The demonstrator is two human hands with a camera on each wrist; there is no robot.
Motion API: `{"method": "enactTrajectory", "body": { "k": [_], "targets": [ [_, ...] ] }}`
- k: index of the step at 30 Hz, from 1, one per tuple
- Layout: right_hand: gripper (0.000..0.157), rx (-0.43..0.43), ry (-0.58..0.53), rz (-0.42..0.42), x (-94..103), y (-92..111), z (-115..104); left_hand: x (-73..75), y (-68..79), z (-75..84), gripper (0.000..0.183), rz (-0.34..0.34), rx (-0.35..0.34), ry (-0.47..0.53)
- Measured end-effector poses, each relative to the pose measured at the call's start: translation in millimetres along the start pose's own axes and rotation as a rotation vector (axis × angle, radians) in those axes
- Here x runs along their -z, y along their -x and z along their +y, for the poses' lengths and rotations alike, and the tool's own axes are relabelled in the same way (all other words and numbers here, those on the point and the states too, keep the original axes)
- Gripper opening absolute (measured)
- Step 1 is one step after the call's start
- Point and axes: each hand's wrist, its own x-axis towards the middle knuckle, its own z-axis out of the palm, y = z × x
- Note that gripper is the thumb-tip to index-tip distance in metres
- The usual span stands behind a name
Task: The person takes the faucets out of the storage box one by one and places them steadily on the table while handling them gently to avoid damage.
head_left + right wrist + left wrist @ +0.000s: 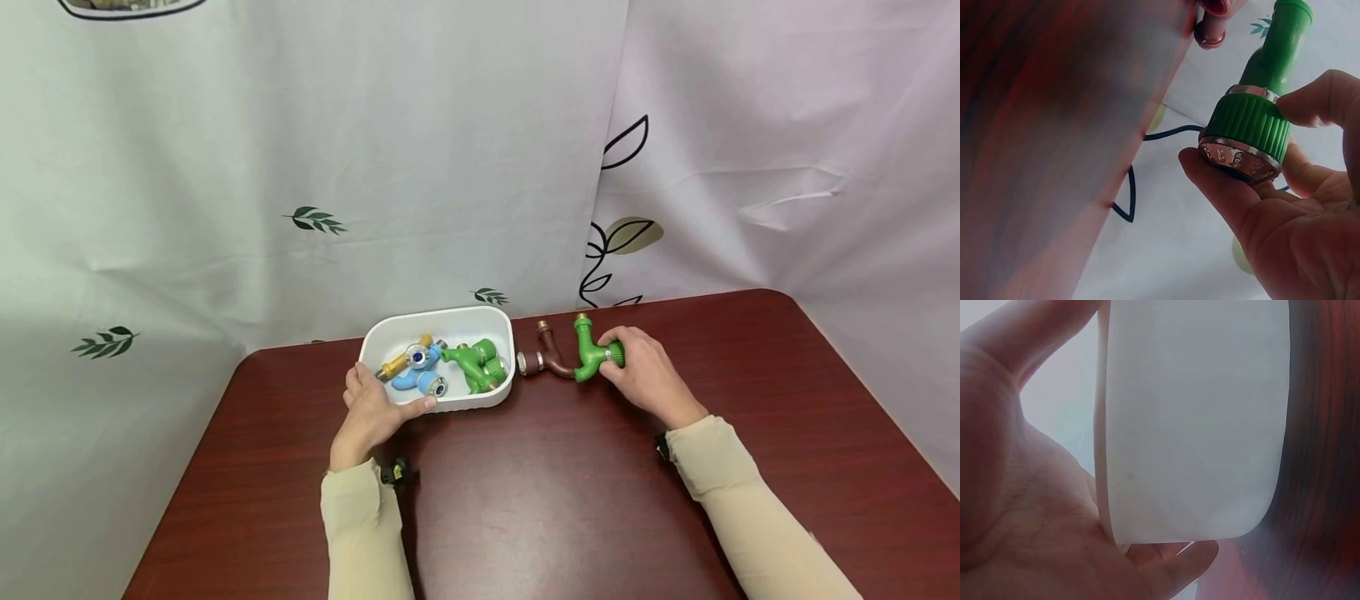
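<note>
My right hand (pixel 647 377) pinches a green tap (pixel 587 354) by its ribbed knob, between thumb and fingers. In the right wrist view, the tap's knob (pixel 1247 125) has silver bands, and fingertips lie on both sides of it. My left hand (pixel 369 415) grips the front left corner of a white plastic tub (pixel 468 403), thumb along the front wall and fingers round the left side. The left wrist view shows the tub's plain outer wall (pixel 1197 419) close up. Inside the tub lie a yellow tap (pixel 394 367), blue taps (pixel 408 380) and green taps (pixel 471 363).
A brown tap (pixel 551 354) lies between the tub and the held green tap, its spout close to the green one. The dark red table (pixel 517 500) ends at the back against a hanging white cloth (pixel 450 167) with a leaf print.
</note>
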Motion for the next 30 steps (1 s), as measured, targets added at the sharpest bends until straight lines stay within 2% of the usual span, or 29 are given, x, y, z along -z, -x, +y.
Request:
{"method": "enactTrajectory", "body": {
  "k": [14,30],
  "targets": [
    [0.027,-0.003,0.018,-0.049,-4.1,-3.3,9.2,0.1,-0.7,-0.4,0.135,0.003,-0.001,-0.005],
    [0.028,-0.019,0.034,-0.123,-3.4,-1.8,8.1,0.7,-1.1,-1.2,0.133,-0.002,0.005,-0.004]
  ]
}}
